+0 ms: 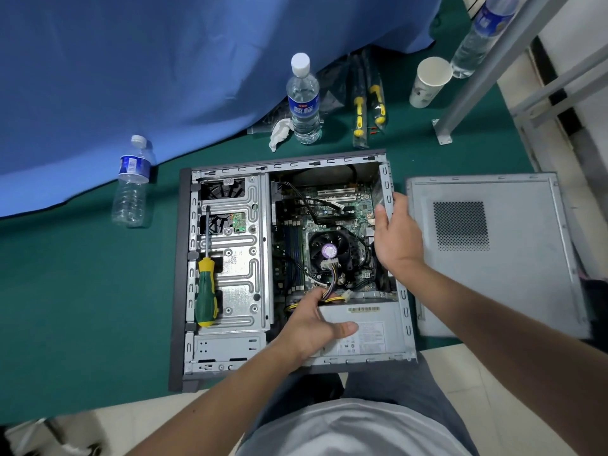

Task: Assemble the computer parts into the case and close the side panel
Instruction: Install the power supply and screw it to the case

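Observation:
An open grey computer case (227, 363) lies on its side on a green mat. Inside are the motherboard (329, 209), a CPU fan (329, 248) and a silver power supply (368, 334) at the near right. My left hand (312, 324) grips the power supply's left end, thumb lying across its top, fingers by the yellow and black cables (332, 284). My right hand (398, 235) holds the case's right rim, thumb inside. The detached side panel (493, 258) lies flat to the right of the case. A green and yellow screwdriver (205, 291) rests on the drive cage.
Two water bottles (304, 100) (131, 185) stand on the mat behind and left of the case, beside a crumpled tissue (279, 130). Packaged yellow screwdrivers (368, 103), a paper cup (427, 82) and a metal frame leg (460, 103) are at the back right. Blue cloth (164, 77) covers the far left.

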